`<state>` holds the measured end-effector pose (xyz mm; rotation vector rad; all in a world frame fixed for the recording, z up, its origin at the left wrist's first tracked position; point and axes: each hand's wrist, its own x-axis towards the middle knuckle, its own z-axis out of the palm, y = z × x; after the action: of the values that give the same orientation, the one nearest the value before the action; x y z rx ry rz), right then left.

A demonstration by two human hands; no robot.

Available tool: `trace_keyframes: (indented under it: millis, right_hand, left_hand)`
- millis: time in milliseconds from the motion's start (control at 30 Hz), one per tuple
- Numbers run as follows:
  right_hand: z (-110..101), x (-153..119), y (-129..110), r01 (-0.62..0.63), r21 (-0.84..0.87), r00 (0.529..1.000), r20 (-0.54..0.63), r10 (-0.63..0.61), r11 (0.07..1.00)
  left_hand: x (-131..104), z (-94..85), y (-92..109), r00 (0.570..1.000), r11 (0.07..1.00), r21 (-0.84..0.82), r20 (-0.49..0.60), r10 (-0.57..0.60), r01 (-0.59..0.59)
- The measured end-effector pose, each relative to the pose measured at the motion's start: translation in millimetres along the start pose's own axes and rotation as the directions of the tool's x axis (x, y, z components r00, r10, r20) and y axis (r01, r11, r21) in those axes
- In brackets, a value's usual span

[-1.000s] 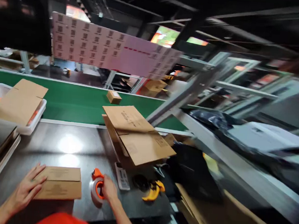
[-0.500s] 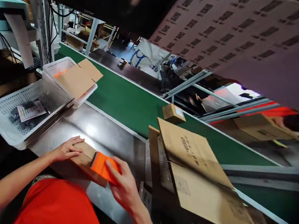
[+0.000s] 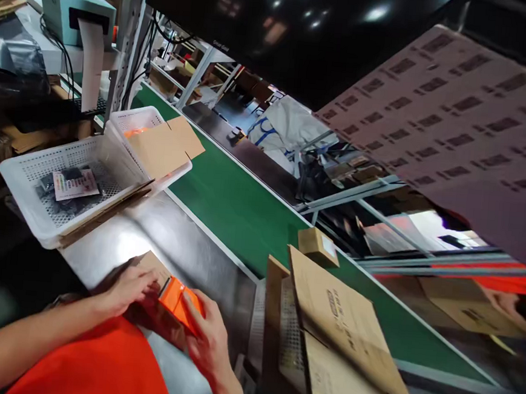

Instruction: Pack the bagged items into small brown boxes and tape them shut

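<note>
A small cardboard box (image 3: 154, 265) sits in front of me at the edge of the metal bench. My right hand (image 3: 211, 332) is wrapped round an orange tape dispenser (image 3: 176, 300), whose dark front edge rests on top of the box. With bent fingers, my left hand (image 3: 130, 290) grips the box from the left, fingertips close to the dispenser's front edge. The underside of the left fingers and any tape there are hidden from me.
Two white baskets (image 3: 22, 181) stand at the left, one holding dark bagged items. Behind the bench runs a green conveyor belt (image 3: 230, 200) carrying a small labelled box (image 3: 318, 247). Large open cardboard (image 3: 340, 312) stands at right. Another person's hand (image 3: 509, 310) is at far right.
My left hand has slid along the box towards the dispenser, and its fingers have curled. The view has swung left, so the surroundings appear further right and lower.
</note>
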<state>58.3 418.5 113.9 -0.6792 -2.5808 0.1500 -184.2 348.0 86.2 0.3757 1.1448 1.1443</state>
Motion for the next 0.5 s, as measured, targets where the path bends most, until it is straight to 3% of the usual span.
trace_keyframes:
  millis: [33,100,233,367,433,500]
  right_hand:
    - [0,1,0,-0.002,-0.005,1.000,0.002,0.002,1.000]
    - [-4,2,0,0.001,0.005,0.999,0.036,-0.002,1.000]
    - [-23,14,0,-0.007,0.112,0.963,0.268,-0.024,0.994]
    - [-48,33,-6,-0.161,0.125,0.835,0.546,0.067,0.979]
    - [-57,40,-11,-0.213,0.041,0.767,0.626,0.142,0.976]
    - [-60,46,-16,-0.219,-0.040,0.734,0.651,0.192,0.975]
  left_hand:
    - [-1,8.7,0,0.993,0.988,-0.118,0.059,-0.098,0.104]
    - [2,20.7,1,0.983,0.960,-0.221,0.106,-0.149,0.170]
    - [15,22.9,1,0.997,0.999,0.001,-0.068,-0.045,0.045]
    - [27,-0.5,12,0.992,0.981,0.195,-0.119,0.033,-0.009]
    - [33,-21.0,23,0.982,0.971,0.237,-0.167,0.082,-0.041]
    - [40,-43.8,33,0.952,0.961,0.265,-0.266,0.148,-0.075]
